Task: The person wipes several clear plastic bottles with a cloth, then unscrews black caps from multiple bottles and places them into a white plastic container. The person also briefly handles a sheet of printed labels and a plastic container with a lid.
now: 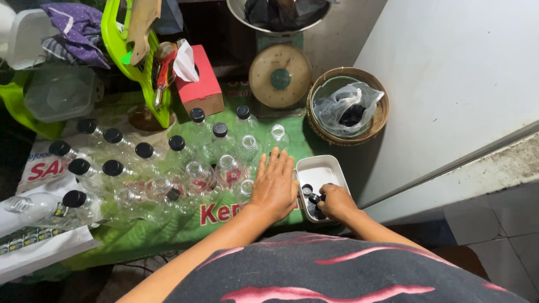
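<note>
Below us, clear bottles (168,163) crowd the green cloth (140,235). Our left hand (275,185) lies flat, open and empty, on an uncapped bottle. Just right, our right hand (337,201) curls into the white tray (320,168) over black caps (307,191); whether it holds one, we cannot tell.

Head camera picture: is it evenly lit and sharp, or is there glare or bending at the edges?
Head view: light falls unevenly, bright on the white panel, dim at the top left; the clear bottles catch small glints; the left hand and right hand over the white tray look fairly sharp; edges bow slightly, as with a wide lens.
</note>
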